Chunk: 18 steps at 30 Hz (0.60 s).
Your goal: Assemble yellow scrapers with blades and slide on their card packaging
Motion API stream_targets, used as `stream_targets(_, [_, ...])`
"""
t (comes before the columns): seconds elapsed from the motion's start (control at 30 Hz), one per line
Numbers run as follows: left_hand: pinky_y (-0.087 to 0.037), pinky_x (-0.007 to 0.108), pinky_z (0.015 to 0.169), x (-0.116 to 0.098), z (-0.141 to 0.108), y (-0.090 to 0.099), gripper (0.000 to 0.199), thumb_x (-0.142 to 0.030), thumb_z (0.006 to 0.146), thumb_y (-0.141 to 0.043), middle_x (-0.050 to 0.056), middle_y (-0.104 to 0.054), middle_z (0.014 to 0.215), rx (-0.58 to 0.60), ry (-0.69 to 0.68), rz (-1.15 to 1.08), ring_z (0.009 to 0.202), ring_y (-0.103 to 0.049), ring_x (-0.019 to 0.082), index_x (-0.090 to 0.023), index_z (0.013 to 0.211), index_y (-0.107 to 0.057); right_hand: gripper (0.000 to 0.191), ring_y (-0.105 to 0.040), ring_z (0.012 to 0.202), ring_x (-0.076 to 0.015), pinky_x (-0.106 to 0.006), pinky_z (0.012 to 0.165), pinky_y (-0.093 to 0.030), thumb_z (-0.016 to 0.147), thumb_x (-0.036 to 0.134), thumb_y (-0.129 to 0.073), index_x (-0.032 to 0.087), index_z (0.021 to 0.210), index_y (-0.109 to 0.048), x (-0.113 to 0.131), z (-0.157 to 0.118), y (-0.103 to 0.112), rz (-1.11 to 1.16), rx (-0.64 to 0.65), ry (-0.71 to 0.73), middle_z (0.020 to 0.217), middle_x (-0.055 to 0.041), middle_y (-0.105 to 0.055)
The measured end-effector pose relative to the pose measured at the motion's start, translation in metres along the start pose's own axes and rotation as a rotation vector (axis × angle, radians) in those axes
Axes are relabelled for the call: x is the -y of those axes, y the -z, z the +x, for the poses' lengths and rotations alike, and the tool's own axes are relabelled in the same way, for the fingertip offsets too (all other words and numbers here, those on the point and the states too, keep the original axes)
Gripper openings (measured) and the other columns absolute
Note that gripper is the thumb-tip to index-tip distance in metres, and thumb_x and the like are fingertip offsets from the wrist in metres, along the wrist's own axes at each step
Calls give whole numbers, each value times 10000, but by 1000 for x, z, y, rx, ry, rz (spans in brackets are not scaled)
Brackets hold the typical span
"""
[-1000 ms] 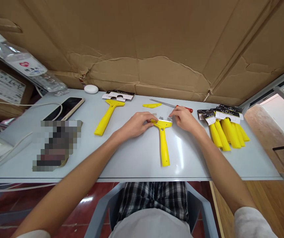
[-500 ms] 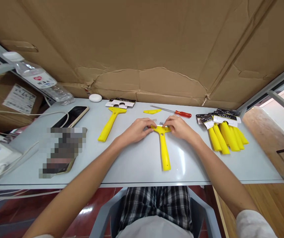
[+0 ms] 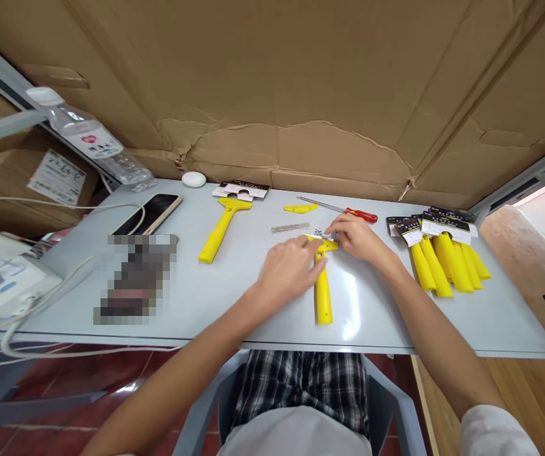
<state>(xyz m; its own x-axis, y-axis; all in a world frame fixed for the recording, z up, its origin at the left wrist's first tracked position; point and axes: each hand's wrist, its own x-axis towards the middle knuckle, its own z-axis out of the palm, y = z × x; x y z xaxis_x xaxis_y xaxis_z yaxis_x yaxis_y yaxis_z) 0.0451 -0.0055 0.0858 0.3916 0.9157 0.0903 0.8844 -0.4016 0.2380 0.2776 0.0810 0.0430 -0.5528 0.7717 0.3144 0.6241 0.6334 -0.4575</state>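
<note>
The left hand (image 3: 288,269) has shifted right onto the scraper (image 3: 322,288), the right hand (image 3: 355,239) at its end farthest from the desk's (image 3: 381,326) front edge; whether either pinches, I cannot tell.

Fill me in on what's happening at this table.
A seated person has both hands at a yellow scraper lying on the table. The left hand has fingers on its wide head; the right hand is at the head's other end, contact unclear. A metal strip lies beyond, with a yellow piece and red-handled screwdriver farther back.
</note>
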Motion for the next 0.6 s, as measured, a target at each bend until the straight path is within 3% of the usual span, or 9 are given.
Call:
stream_targets(0.1, [-603,451,797,-29,-8,-3,462,-507,1083,-562,123,-786,1163,142,-24,51,972,-789,345,-237,1432,-699,469,-714,1016,-250,-402,952,-562,871,-9,-498,197,1087,-860,-4,-1,2,22,-55,-13,1117,-97,-796])
stream_targets(0.2, [-587,431,782,-38,-9,-7,402,-481,1082,-557,134,-782,1168,166,-22,90,972,-788,340,-231,1352,-720,447,-722,1006,-248,-401,951,-561,892,17,-493,191,1080,-859,-6,-2,5,30,-80,-23,1122,-101,-792])
stream_targets(0.43, [-560,412,778,-26,-18,1,311,-381,1080,-520,138,-764,1151,201,-6,134,1004,-768,335,-231,1232,-748,444,-726,1034,-267,-396,966,-542,882,35,-505,212,1071,-865,-4,-1,18,-3,-101,-36,1105,-99,-803])
stream_targets(0.6, [-562,411,797,-19,-28,5,382,-488,1072,-558,147,-732,1245,219,43,127,1021,-752,333,-252,1320,-729,434,-721,1002,-264,-391,957,-537,882,50,-512,206,1079,-866,-4,0,15,8,-86,-46,1078,-100,-800])
